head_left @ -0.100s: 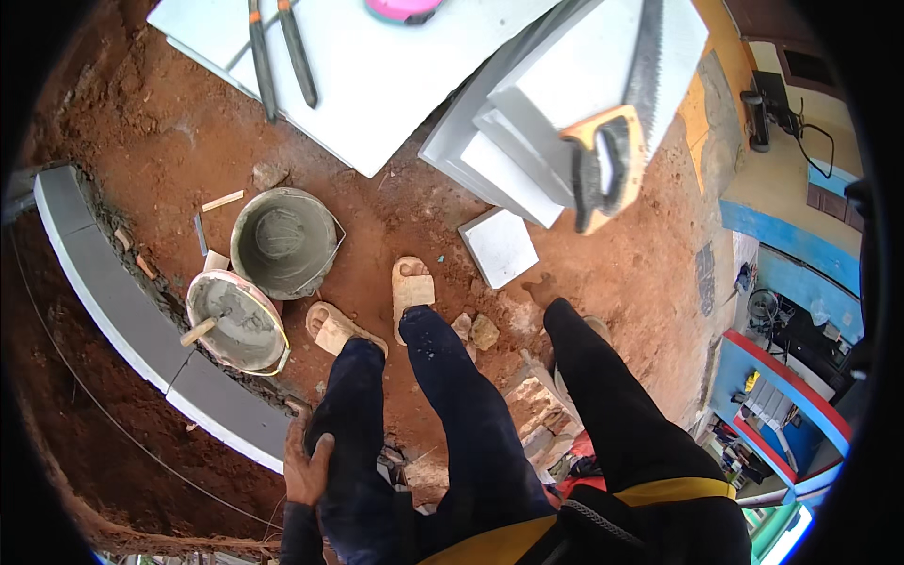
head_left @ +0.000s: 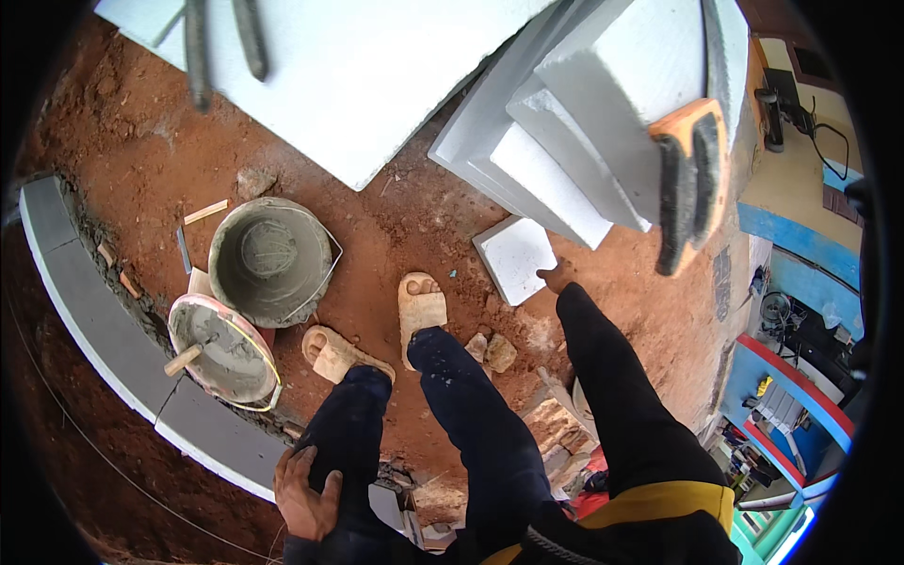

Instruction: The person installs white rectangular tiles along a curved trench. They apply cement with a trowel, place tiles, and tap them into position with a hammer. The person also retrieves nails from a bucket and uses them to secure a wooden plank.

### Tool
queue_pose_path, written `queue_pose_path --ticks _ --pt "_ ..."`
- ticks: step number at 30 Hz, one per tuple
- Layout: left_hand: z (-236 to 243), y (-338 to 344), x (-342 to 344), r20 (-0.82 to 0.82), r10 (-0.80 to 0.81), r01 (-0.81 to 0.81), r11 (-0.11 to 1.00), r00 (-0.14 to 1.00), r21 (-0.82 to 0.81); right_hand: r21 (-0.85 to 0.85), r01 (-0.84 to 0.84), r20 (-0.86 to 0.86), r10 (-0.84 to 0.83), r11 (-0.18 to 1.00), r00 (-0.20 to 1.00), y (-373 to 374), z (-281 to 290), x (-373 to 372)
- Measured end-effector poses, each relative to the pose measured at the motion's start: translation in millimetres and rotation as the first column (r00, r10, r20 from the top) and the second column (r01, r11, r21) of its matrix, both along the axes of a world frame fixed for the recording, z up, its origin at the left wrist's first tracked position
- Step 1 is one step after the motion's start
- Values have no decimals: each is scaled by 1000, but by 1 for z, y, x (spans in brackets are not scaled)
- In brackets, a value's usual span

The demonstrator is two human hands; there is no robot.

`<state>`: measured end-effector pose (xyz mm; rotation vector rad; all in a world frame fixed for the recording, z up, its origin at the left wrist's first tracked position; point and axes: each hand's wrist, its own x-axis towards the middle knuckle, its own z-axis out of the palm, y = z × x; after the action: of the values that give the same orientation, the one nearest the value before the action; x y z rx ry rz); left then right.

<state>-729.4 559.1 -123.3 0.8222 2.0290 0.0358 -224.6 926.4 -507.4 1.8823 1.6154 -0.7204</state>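
Observation:
My left hand [head_left: 309, 492] rests on my dark-trousered left knee, fingers apart. At the end of my black sleeve, my right hand [head_left: 559, 276] reaches to the edge of a small white block [head_left: 511, 252], fingers stretched out; contact is unclear. Above it, large grey-white blocks [head_left: 542, 160] lean together, with an orange-and-black handsaw [head_left: 690, 184] lying on top. Left of my sandalled feet [head_left: 422, 306] stand a cement-smeared bucket [head_left: 233, 270] and a shallower pail [head_left: 230, 367] with a wooden-handled tool [head_left: 183, 360] in it.
White slabs [head_left: 367, 85] at the top carry dark-handled tools [head_left: 199, 61]. A curved row of grey blocks [head_left: 113, 334] edges a dirt trench on the left. Broken stones [head_left: 501, 352] lie by my feet. At the right are a blue-edged ledge [head_left: 800, 231] and shelves with clutter.
My right hand has moved up to the small white block's edge. The view has shifted, so the saw and leaning blocks sit farther right in the picture.

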Motion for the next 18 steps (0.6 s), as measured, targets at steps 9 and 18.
queue_pose_path --ticks 9,18 --pt "-32 56 -29 -18 -128 129 982 992 139 -35 239 -241 -240 970 940 62 -54 -36" --pt "-19 52 -24 70 -81 72 989 994 133 1 -301 -108 299 954 948 -35 19 -59"
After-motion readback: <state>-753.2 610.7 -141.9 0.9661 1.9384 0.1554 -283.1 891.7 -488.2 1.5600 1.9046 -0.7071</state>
